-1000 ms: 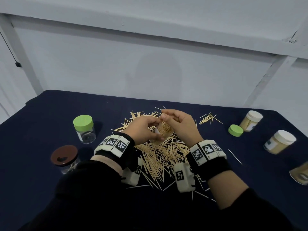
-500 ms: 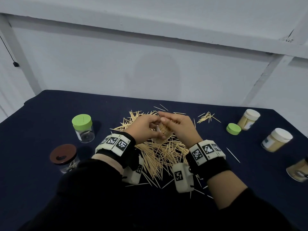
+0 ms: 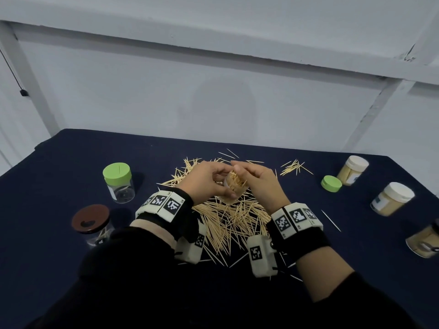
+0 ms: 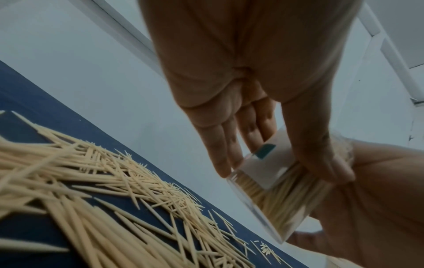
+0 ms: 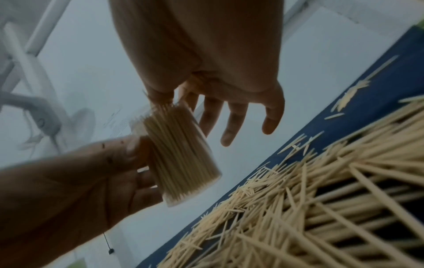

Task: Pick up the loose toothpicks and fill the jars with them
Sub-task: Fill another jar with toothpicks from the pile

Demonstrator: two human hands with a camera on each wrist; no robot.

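Note:
A clear jar [image 3: 234, 187] packed with upright toothpicks is held, tilted, above the loose toothpick pile [image 3: 228, 219] on the dark blue table. My left hand [image 3: 225, 186] grips it by the side, thumb and fingers around the labelled wall [image 4: 270, 168]. My right hand [image 3: 237, 167] is over the jar's mouth. Its thumb touches the toothpick tips [image 5: 160, 106] while the other fingers [image 5: 231, 130] stretch out straight past the jar [image 5: 181, 156]. The pile [image 5: 321, 208] lies just below both hands.
At the left stand a green-lidded jar [image 3: 118, 184] and a brown-lidded jar [image 3: 91, 224]. A loose green lid [image 3: 331, 183] and three filled jars [image 3: 352, 170] [image 3: 392, 198] [image 3: 425, 238] sit on the right. A small toothpick cluster [image 3: 294, 167] lies behind them.
Both hands stay at the jar above the pile. The right hand's fingers have shifted slightly over the jar's mouth.

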